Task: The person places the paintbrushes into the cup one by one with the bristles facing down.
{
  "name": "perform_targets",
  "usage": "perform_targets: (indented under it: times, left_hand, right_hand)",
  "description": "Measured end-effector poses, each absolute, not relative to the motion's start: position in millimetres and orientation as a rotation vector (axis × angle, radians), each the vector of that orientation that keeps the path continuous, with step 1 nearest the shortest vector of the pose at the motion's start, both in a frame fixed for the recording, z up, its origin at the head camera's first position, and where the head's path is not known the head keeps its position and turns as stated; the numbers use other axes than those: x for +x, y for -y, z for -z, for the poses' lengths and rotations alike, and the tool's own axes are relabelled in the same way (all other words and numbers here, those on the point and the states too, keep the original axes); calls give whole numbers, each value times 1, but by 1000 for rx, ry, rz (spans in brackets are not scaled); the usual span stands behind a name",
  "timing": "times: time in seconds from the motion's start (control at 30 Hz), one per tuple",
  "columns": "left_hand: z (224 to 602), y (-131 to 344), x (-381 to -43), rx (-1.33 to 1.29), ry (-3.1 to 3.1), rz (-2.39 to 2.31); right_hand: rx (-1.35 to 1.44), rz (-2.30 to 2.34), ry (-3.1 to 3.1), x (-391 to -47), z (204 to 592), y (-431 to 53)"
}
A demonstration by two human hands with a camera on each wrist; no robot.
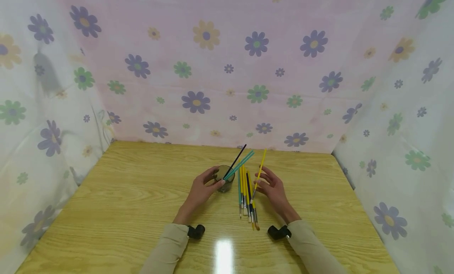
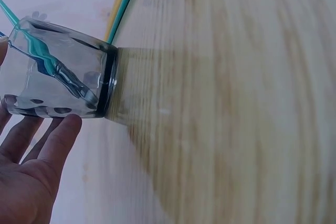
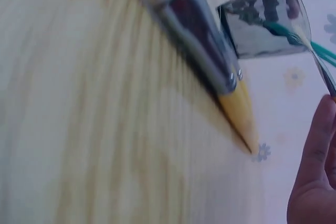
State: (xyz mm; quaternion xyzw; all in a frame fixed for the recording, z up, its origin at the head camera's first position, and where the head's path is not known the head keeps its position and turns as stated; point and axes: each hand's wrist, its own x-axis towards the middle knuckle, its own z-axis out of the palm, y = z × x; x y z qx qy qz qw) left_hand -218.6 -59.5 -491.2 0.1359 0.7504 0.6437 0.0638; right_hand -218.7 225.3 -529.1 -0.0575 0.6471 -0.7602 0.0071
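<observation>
My left hand (image 1: 199, 191) holds a clear glass (image 2: 60, 85), its fingers along one side and its thumb near the rim. The glass stands upright on the table. Two teal paintbrushes (image 1: 242, 162) and a dark-handled paintbrush (image 1: 236, 159) lean in it, bristles down, handles slanting to the right. My right hand (image 1: 276, 191) pinches a yellow paintbrush (image 1: 263, 160) near its lower part, bristles pointing down. Between the hands, several paintbrushes (image 1: 244, 187) with yellow, teal and dark handles lie side by side, bristles toward me. One flat brush (image 3: 197, 30) looms large in the right wrist view.
The wooden table (image 1: 134, 203) reaches back to a pink flowered cloth (image 1: 156, 93), with similar cloth at both sides. Each wrist wears a small black camera, the left camera (image 1: 196, 232) and the right camera (image 1: 279, 232).
</observation>
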Motion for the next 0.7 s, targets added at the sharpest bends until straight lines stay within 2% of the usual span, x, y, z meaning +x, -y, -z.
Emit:
perform_targets:
  times: [0.7]
  left_hand:
    - [495,58,-221,428,-2247,-1951]
  right_hand:
    - [-219,2636,-1972,-217,513,-188]
